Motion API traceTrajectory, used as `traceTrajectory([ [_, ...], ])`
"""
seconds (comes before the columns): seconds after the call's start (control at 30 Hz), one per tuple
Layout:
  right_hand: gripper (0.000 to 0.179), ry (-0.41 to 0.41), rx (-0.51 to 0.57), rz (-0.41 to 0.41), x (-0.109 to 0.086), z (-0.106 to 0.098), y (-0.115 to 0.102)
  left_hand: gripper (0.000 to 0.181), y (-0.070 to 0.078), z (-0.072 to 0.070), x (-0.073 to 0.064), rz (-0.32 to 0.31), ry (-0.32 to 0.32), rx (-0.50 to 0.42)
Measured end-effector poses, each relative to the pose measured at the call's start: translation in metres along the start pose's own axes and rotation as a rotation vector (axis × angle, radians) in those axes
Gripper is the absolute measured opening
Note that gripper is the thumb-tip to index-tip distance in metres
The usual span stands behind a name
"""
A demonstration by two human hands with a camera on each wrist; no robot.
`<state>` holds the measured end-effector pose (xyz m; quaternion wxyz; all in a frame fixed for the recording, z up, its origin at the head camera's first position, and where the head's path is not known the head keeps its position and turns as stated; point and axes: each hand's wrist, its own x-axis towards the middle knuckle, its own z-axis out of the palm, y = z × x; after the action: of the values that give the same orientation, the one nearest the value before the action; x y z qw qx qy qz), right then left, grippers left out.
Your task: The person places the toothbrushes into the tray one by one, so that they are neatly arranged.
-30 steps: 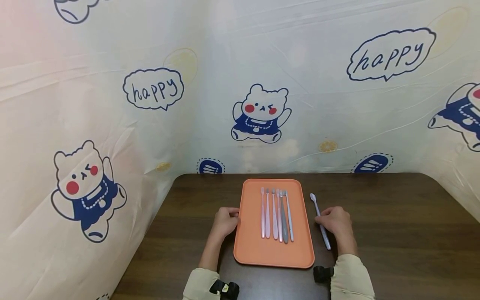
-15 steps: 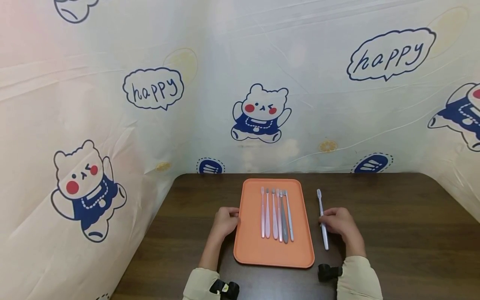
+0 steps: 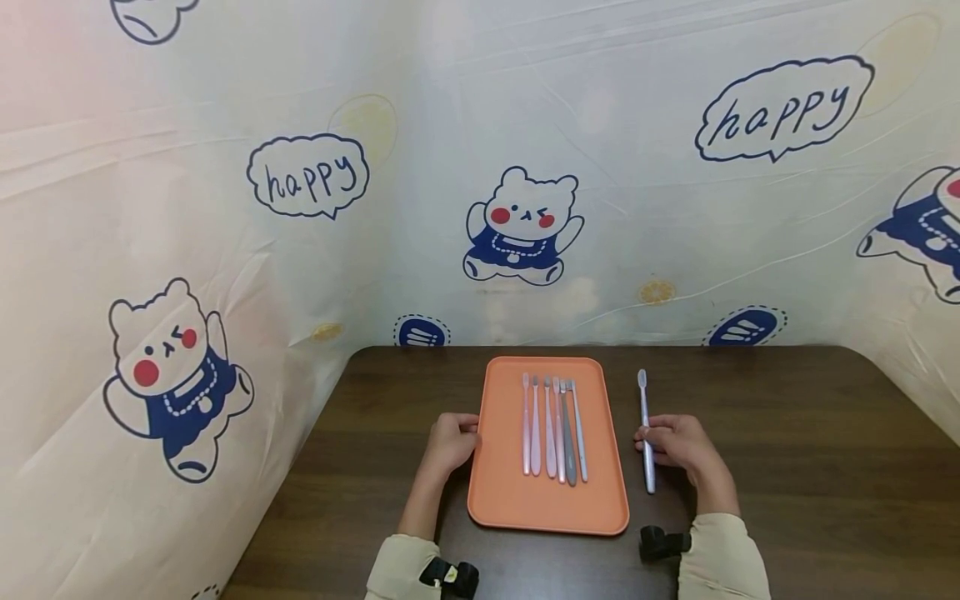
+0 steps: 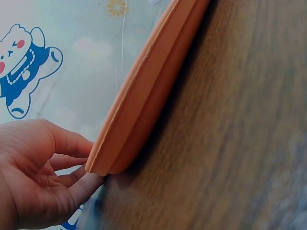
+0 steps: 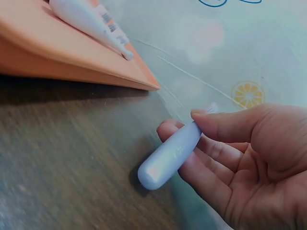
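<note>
My right hand (image 3: 681,446) pinches a pale lavender toothbrush (image 3: 649,478) between thumb and fingers, just right of the tray. Its bristle head points to the far side, and in the right wrist view the rounded handle end (image 5: 163,165) faces the camera. At the tray's left edge my left hand (image 3: 450,443) grips the rim, thumb and fingers meeting at it in the left wrist view. The orange tray (image 3: 547,510) carries several toothbrushes side by side, heads away from me: pink and lilac ones, a dark grey toothbrush (image 3: 568,454) and a light blue toothbrush (image 3: 580,442) at the right.
The tray lies on a dark wooden table (image 3: 810,450) whose far edge meets a printed cloth backdrop (image 3: 420,208). Cloth also hangs along the left side and the right side. Black camera mounts (image 3: 662,543) sit on both wrists.
My right hand has turned the lavender toothbrush from a slant to nearly straight, shifting slightly right and then away from me, with fingers now around it. The left hand and tray have stayed put.
</note>
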<state>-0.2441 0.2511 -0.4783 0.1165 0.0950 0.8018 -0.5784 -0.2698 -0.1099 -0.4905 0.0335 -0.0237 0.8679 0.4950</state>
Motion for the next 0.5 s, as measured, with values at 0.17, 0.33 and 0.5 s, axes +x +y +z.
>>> traceTrajectory([
  [0.17, 0.04, 0.002, 0.026, -0.007, 0.0008, 0.0, -0.0009, 0.037, -0.0004, 0.0001, 0.0001, -0.003, 0.0, 0.001],
  [0.33, 0.04, -0.004, 0.071, -0.025, 0.001, 0.001, -0.0025, 0.037, -0.0002, -0.0001, 0.0006, -0.008, -0.001, -0.009],
  [0.5, 0.04, -0.001, 0.099, -0.025, 0.0015, 0.0028, -0.0035, 0.037, -0.001, 0.0001, 0.001, 0.003, 0.003, -0.006],
])
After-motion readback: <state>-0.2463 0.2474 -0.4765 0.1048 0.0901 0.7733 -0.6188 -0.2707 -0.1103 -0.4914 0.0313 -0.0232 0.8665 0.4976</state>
